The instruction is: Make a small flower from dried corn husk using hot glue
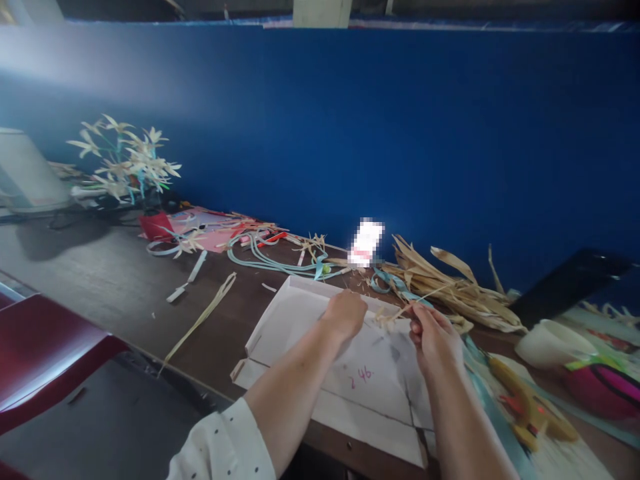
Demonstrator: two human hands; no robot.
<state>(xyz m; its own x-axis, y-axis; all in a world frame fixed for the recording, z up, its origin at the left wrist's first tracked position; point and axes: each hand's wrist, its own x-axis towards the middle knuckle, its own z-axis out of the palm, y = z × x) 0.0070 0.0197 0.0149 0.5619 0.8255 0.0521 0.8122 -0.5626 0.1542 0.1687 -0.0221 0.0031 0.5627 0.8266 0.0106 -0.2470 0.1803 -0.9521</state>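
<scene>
My left hand (346,313) hangs over an unfolded white cardboard box (305,307) with "246" written on it. Its fingers are curled down, and what they hold, if anything, is hidden. On the right side of the box, my right hand (434,333) is closed in a pinch on a thin strip of dried husk (403,311). Pale curled husk pieces (384,321) show between the two hands. Beyond my right hand lies a pile of dried corn husks (450,283) against the blue wall.
A yellow glue gun (525,400) lies at the right, near a white roll (555,343). A blurred bright screen (366,243) leans on the wall. Pale blue cord (265,260) coils behind the box. Husk flowers (125,160) stand at the left, and a red chair (50,347) is nearer.
</scene>
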